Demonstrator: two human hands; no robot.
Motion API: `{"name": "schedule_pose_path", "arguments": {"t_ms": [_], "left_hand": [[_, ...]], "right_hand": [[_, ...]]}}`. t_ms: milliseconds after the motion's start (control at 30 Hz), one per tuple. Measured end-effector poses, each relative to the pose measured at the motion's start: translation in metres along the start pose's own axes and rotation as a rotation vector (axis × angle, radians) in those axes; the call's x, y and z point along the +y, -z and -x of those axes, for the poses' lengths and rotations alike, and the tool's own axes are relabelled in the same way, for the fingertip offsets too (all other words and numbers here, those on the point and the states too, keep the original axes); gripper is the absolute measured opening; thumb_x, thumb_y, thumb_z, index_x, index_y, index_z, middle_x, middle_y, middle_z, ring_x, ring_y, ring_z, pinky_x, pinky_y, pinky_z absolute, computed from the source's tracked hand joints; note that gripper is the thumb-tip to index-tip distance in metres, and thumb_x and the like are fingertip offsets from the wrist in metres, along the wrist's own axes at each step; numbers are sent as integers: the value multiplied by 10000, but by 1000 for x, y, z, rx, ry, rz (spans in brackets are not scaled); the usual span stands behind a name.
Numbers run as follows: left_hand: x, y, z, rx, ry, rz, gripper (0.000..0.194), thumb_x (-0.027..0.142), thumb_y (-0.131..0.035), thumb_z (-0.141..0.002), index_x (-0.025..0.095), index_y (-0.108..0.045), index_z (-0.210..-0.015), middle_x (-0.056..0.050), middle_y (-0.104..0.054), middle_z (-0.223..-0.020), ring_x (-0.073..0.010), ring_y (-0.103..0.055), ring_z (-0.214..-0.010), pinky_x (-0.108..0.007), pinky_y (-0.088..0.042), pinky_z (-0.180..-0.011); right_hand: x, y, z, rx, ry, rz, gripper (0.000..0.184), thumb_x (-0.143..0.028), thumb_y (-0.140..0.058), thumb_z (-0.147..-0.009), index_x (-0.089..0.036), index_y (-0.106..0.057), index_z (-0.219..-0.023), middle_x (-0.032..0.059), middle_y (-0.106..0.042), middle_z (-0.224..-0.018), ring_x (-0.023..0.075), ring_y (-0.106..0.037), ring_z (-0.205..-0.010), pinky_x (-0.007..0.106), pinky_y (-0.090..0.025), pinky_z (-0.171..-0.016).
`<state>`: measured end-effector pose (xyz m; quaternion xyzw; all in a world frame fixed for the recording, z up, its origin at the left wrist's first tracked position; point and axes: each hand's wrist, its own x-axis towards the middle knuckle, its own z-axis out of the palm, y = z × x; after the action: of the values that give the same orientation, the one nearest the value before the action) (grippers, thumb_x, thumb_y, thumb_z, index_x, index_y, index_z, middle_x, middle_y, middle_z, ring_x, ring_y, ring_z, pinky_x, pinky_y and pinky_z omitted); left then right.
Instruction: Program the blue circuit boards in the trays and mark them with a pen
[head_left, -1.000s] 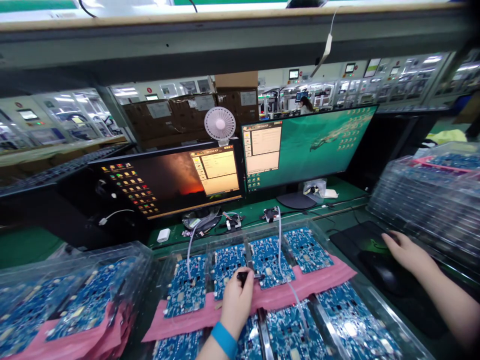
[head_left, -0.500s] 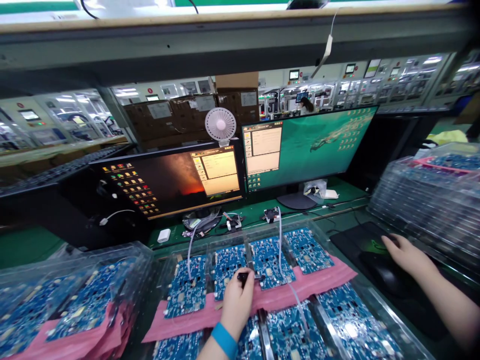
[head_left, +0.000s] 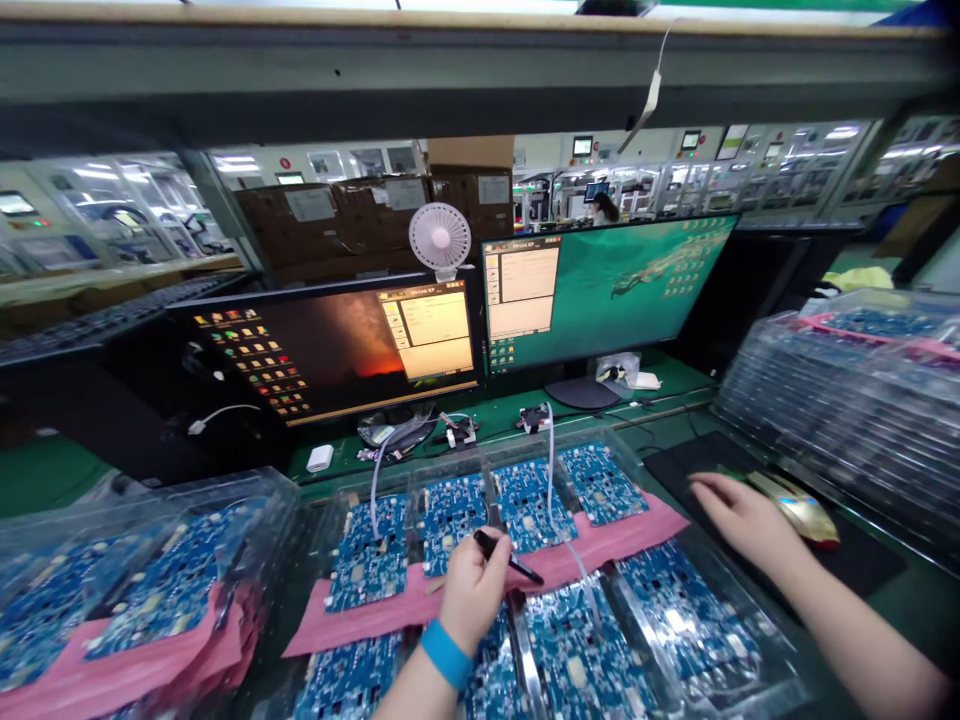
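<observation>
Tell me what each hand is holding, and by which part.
The left hand grips a black pen around its middle, both ends showing; nothing shows in the right hand, but its palm side is hidden.

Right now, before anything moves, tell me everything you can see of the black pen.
The black pen is slim, straight and dark, plastic by its look. The left hand grips it between thumb and fingers, which hide its middle. One end pokes up above the grip; the other slants down to the right over the pink strip. Whether that end touches the strip, or wears a cap, I cannot tell.
</observation>
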<state>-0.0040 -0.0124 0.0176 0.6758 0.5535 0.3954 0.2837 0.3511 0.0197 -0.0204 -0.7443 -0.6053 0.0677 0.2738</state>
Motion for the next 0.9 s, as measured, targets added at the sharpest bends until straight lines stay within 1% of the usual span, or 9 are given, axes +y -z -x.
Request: {"name": "schedule_pose_path", "arguments": {"t_ms": [67, 133, 200, 267, 400, 500, 567, 733, 900], "left_hand": [[4, -1, 3, -72, -77, -52, 332, 366, -301, -832, 167, -502, -658, -32, -549, -615, -149, -528, -603, -244, -404, -589], [8, -4, 6, -165, -126, -82, 324, 356, -312, -827, 170, -498, -637, -30, -544, -603, -144, -519, -588, -239, -394, -579], [11, -7, 7, -257, -164, -108, 297, 358, -363, -805, 173, -514, -629, -34, -560, -613, -153, -525, -609, -247, -384, -594], [14, -10, 8, -337, -201, -148, 276, 368, -401, -789, 178, -546, -650, -39, -585, -639, -166, -535, -634, -260, -371, -607], [17, -12, 7, -401, -239, -232, 292, 385, -387, -800, 176, -572, -716, -54, -605, -675, -180, -551, -652, -271, -363, -602], [18, -13, 7, -410, -263, -291, 319, 389, -365, -817, 168, -574, -718, -56, -605, -670, -184, -557, -659, -272, -368, -599], [20, -13, 6, -420, -281, -327, 329, 389, -361, -822, 169, -578, -711, -48, -603, -655, -178, -558, -644, -264, -367, -583], [24, -13, 7, -443, -335, -415, 314, 389, -378, -816, 170, -573, -702, -40, -599, -654, -173, -554, -622, -257, -362, -557], [25, -15, 8, -454, -386, -464, 301, 376, -381, -820, 167, -573, -719, -47, -607, -689, -187, -560, -655, -274, -378, -587]], "right_hand": [[-33, -4, 32, -181, 135, -135, 296, -414, -415, -776, -223, -603, -901, 15, -622, -921, 143, -564, -859, 227, -431, -760], [-64, -5, 63, -324, 318, -160, 279, -366, -379, -806, -217, -612, -841, 27, -622, -862, 151, -560, -819, 266, -420, -765], [-88, -5, 85, -380, 442, -107, 232, -323, -405, -795, -215, -610, -801, 28, -609, -837, 155, -547, -801, 298, -399, -777], [-102, -3, 98, -376, 488, -36, 187, -306, -446, -771, -211, -607, -790, 35, -586, -876, 162, -524, -830, 320, -377, -794], [-112, -1, 110, -360, 516, 63, 174, -314, -476, -758, -209, -605, -807, 39, -556, -936, 176, -471, -926, 361, -306, -884], [-116, -3, 116, -379, 553, 140, 184, -341, -491, -749, -226, -615, -820, 29, -570, -914, 214, -394, -1054, 417, -189, -967], [-119, -5, 120, -386, 543, 209, 191, -360, -492, -747, -227, -619, -798, 24, -586, -862, 230, -364, -1088, 441, -129, -987], [-125, -16, 121, -391, 508, 355, 238, -366, -457, -767, -190, -612, -726, 44, -617, -780, 256, -370, -1088, 478, -73, -989], [-130, -24, 120, -391, 458, 426, 266, -337, -399, -802, -170, -588, -717, 64, -627, -744, 252, -468, -956, 514, -83, -962]]}}
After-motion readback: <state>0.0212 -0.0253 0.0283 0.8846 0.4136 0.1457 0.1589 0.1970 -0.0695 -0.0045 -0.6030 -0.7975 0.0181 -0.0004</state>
